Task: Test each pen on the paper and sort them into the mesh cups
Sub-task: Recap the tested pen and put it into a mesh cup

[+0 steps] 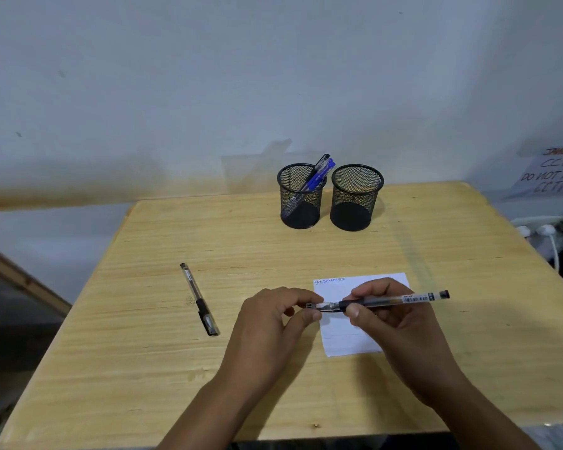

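Both hands meet over the near centre of the wooden worktop (163,368). Right hand (400,323) has its grip curled round the barrel of a clear black pen (390,300), held roughly level, rear end sticking out to the right. Left hand (273,323) pinches the pen's cap end (314,306) between thumb and fingers. The pen sits just above a white paper (342,339), which carries a short line of writing along its far edge; hands cover much of the sheet.

A second black pen (199,299) lies flat on the worktop, left of the hands, well apart, angled toward the near side.

Two black mesh cups stand touching or nearly so at the far edge, near the wall. The left cup (301,196) holds blue and black pens leaning right; the right cup (356,196) looks empty.

Bare wood lies open between paper and cups and along the left and right sides. Right edge: wall notice (553,173) and white cables (548,233), off the worktop.
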The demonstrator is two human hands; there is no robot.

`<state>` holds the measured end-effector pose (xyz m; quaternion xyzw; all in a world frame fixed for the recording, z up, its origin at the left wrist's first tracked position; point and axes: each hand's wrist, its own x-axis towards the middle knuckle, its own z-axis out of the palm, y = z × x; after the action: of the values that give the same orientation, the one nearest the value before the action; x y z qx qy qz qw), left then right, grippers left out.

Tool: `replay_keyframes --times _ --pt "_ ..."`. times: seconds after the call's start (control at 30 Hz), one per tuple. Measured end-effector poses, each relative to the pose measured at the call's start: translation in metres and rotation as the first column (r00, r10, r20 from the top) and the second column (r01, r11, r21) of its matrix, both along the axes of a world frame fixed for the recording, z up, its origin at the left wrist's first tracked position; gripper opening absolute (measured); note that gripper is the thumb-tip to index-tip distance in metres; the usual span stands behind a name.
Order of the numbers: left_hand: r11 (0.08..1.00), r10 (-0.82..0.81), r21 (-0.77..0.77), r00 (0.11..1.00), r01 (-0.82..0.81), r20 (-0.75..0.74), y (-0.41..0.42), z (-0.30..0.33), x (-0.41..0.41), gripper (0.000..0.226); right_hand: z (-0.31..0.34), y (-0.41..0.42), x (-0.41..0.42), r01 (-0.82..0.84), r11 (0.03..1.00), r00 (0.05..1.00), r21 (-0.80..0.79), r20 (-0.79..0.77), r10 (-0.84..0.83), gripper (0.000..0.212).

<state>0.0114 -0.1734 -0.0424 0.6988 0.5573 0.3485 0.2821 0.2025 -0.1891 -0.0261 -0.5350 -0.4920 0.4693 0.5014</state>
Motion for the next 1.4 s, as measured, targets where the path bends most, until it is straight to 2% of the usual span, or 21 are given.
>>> replay_keyframes --times 0.2,0.3,0.43,0.53,0.67,0.77,0.87,1.0,1.1,1.17,1.27,1.33,1.4 --pt "0.998 -0.008 0.062 0.977 -0.006 0.214 -0.008 0.006 0.005 0.016 0.001 -0.01 -0.001 0.027 0.999 0.995 0.043 -0.095 -0.023 0.019" --pt "0.996 -0.005 0.085 0.969 -0.017 0.247 -0.011 0.01 0.006 0.018 0.001 -0.012 -0.005 0.049 0.997 0.982 0.06 -0.187 -0.037 0.008" --pt "0.998 0.008 0.063 0.963 -0.026 0.271 -0.012 0.012 0.01 0.02 0.001 -0.01 -0.007 0.076 0.995 0.982 0.065 -0.177 -0.064 0.019" --pt "0.999 0.036 0.006 0.954 -0.039 0.299 -0.013 0.013 0.018 0.018 0.004 -0.006 -0.007 0.107 0.994 0.964 -0.022 -0.244 -0.109 0.024" --pt "0.991 0.054 -0.135 0.917 0.0 0.396 -0.013 0.018 0.036 0.018 0.005 0.006 -0.007 0.23 0.957 0.913 -0.18 -0.3 -0.276 0.037" --pt "0.987 0.047 -0.161 0.913 0.021 0.404 0.001 0.019 0.044 0.022 0.011 0.019 0.002 0.303 0.939 0.906 -0.162 -0.255 -0.337 0.016" --pt "0.987 0.076 -0.157 0.93 -0.02 0.36 0.031 0.015 0.05 0.034 0.02 0.037 0.025 0.328 0.94 0.91 -0.096 -0.235 -0.342 0.009" --pt "0.99 0.105 -0.12 0.952 -0.074 0.286 0.086 0.013 0.065 0.05 0.032 0.067 0.062 0.301 0.953 0.953 -0.012 -0.04 -0.302 0.009" --pt "0.986 0.127 -0.14 0.959 -0.094 0.253 0.12 0.014 0.081 0.066 0.047 0.093 0.085 0.257 0.964 0.942 0.068 0.204 -0.266 0.008" --pt "0.984 0.149 -0.13 0.962 -0.121 0.227 0.136 0.013 0.092 0.061 0.059 0.113 0.095 0.209 0.97 0.87 0.127 0.428 -0.243 0.008" --pt "0.975 0.209 -0.104 0.963 -0.194 0.169 0.15 0.009 0.106 0.039 0.074 0.144 0.103 0.081 0.986 0.695 0.144 0.701 -0.159 0.012" --pt "0.969 0.241 -0.099 0.958 -0.227 0.155 0.156 0.004 0.112 0.04 0.079 0.161 0.104 0.0 0.994 0.597 0.107 0.797 -0.086 0.015" --pt "0.961 0.27 -0.102 0.952 -0.257 0.147 0.161 0.002 0.116 0.043 0.082 0.175 0.103 -0.065 0.996 0.545 0.066 0.838 -0.02 0.015"
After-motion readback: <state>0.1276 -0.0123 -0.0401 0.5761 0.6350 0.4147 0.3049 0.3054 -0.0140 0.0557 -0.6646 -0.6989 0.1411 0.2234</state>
